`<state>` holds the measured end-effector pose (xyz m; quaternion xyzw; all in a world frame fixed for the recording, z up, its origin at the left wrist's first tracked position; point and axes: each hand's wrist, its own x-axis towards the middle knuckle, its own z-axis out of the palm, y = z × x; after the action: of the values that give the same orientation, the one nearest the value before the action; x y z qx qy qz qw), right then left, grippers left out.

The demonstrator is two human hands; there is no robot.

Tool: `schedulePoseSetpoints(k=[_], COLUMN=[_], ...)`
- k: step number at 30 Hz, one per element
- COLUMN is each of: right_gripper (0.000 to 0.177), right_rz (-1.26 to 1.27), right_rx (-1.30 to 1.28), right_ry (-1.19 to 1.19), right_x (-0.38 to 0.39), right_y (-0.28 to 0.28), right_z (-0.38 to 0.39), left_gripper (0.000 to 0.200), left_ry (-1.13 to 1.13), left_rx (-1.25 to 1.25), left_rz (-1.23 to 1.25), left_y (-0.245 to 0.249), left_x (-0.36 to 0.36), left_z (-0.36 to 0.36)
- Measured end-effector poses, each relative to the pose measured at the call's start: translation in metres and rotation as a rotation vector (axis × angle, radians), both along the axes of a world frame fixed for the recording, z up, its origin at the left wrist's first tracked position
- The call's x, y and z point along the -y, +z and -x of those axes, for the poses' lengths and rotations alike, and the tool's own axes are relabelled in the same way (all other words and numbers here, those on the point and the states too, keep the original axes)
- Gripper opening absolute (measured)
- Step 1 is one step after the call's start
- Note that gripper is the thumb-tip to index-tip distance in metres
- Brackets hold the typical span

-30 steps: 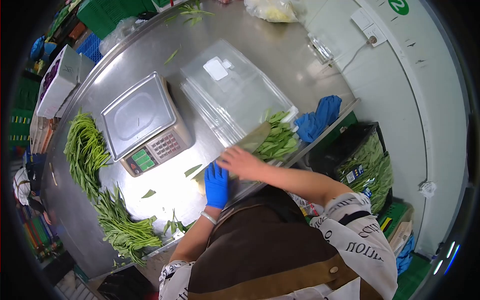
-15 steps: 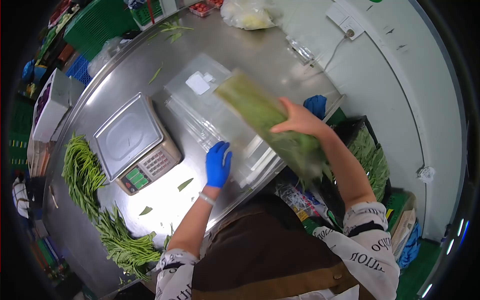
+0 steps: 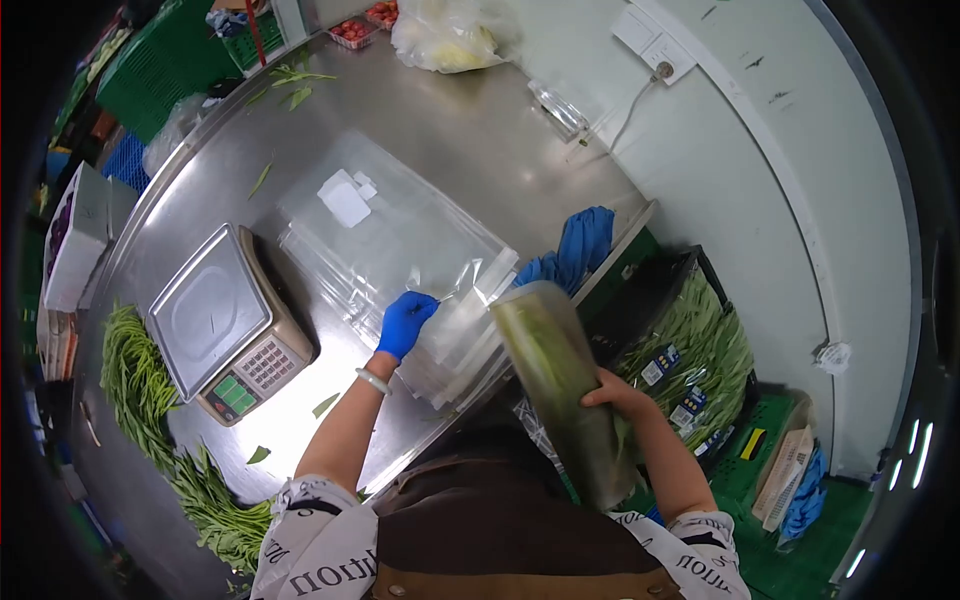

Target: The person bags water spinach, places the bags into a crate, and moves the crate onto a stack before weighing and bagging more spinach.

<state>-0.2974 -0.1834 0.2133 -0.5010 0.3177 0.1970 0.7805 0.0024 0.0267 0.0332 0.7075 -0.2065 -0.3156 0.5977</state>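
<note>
My left hand [image 3: 406,324], in a blue glove, is closed in a pinch at the near edge of a stack of clear plastic bags [image 3: 400,225]; the film wrinkles around its fingertips. A white paper label [image 3: 346,198] lies on the stack. My bare right hand [image 3: 612,394] grips a filled plastic bag of leafy greens [image 3: 548,370] from its right side, thumb on the front. This bag is tilted, in front of the table edge and my apron. The hand's other fingers are hidden behind it.
A digital scale [image 3: 235,325] stands on the metal table, beside bundled greens [image 3: 145,370]. Blue gloves [image 3: 580,245] lie at the table's right corner. Below is a crate of bagged greens [image 3: 690,350]. Farther back are a clear bottle [image 3: 558,110], a plastic bag [image 3: 445,35] and red fruit punnets [image 3: 353,33].
My right hand has brought the bag of greens down and toward me, off the stack. My left hand's fingers, spread before, have closed at the bags' edge. The camera view has shifted.
</note>
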Motion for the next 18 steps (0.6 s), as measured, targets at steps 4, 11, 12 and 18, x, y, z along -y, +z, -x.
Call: schedulePoseSetpoints(k=[4, 11, 12, 18], right_gripper=[0.078, 0.045, 0.044, 0.044], right_rz=[-0.108, -0.291, -0.289, -0.152], right_rx=[-0.121, -0.234, -0.224, 0.012], right_ry=[0.098, 0.178, 0.18, 0.075], right_x=[-0.025, -0.04, -0.046, -0.046], right_y=[-0.023, -0.039, -0.028, -0.066], right_z=[-0.034, -0.087, -0.101, -0.147], left_gripper=[0.008, 0.014, 0.015, 0.014], left_ry=[-0.034, 0.14, 0.173, -0.141], left_rx=[-0.045, 0.703, 0.601, 0.657], left_rz=[0.108, 0.022, 0.133, 0.27], left_y=[0.058, 0.103, 0.114, 0.143], left_x=[-0.018, -0.021, -0.015, -0.008], left_z=[0.006, 0.025, 0.032, 0.049])
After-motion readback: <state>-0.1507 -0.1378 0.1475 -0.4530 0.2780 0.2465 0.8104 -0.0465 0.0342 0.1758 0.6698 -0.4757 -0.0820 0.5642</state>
